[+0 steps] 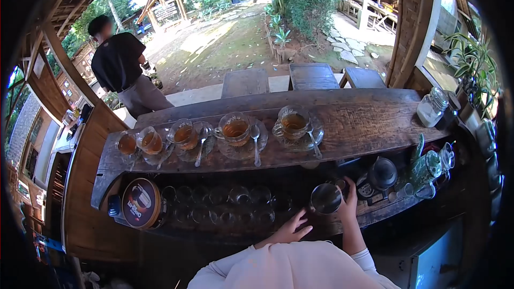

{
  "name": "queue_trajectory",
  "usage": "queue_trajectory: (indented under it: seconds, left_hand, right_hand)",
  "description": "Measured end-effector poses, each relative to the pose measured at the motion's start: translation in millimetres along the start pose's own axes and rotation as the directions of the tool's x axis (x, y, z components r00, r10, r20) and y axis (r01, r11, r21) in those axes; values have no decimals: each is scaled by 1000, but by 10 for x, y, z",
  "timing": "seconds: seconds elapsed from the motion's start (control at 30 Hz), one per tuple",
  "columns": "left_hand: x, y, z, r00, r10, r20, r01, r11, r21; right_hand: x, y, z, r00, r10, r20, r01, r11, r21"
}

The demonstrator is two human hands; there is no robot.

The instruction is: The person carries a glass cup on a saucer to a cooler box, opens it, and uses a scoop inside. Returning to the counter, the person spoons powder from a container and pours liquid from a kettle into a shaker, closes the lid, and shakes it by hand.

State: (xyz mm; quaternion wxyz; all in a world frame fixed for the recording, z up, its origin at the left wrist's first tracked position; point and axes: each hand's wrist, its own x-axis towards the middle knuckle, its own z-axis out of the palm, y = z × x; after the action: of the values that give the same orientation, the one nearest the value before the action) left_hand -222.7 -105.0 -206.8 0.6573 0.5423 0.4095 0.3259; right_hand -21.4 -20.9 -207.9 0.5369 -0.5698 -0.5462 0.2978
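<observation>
A clear round glass cup [324, 199] is at the fingers of my right hand [348, 203], over the dark lower shelf. My right fingers curl along the cup's right side and appear to hold it. My left hand [290, 229] is just left of the cup, fingers spread, with nothing in it. Rows of empty glass cups [239, 196] stand on the shelf left of my hands. Above them, on the wooden counter [364, 120], several glass cups of tea [235, 128] rest on glass saucers, some with a spoon [256, 142].
A dark teapot [382, 173] and a green patterned pitcher [428, 167] stand right of my hands. At the counter's right end is a lidded jar [431, 108]. A round tin [141, 203] sits at the shelf's left. Beyond the counter are stools [313, 76] and a person [120, 64].
</observation>
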Motion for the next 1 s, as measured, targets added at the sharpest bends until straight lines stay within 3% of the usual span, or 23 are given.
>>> queue_trajectory:
  seconds: [0.2,0.27,0.33,0.4,0.53,0.67,0.73,0.83,0.93,1.0]
  left_hand:
    - [-106,-32,-225,982,-89,164,100,993,-58]
    - [-158,-75,-294,957,-120,265,132,991,-29]
    - [-161,-163,-340,946,-144,291,155,988,-16]
    - [-150,-170,-368,917,-155,368,167,986,0]
    - [-131,-251,-402,910,-129,395,147,989,-16]
    - [-87,-230,-388,908,-131,398,158,987,-36]
    - [-80,-136,-399,910,-255,328,232,967,110]
    - [-46,-105,-356,918,-337,210,279,924,260]
    - [-69,40,-331,910,-371,185,327,917,229]
    - [-46,-94,-309,892,-422,160,386,897,214]
  right_hand:
    - [-193,-133,36,998,30,-60,-28,999,38]
    - [-260,-214,70,977,68,-204,-50,995,88]
    - [-332,-241,46,971,62,-230,-50,997,59]
    - [-398,-264,22,949,-20,-316,14,1000,-22]
    - [-437,-304,-4,914,-96,-395,127,991,52]
    - [-420,-406,-73,916,-101,-388,141,987,77]
    - [-430,-439,-123,969,-110,-220,137,984,112]
    - [-373,-492,-74,983,-137,-118,164,952,259]
    - [-325,-530,-93,983,-184,8,176,952,251]
    - [-292,-634,-99,915,-339,218,288,929,233]
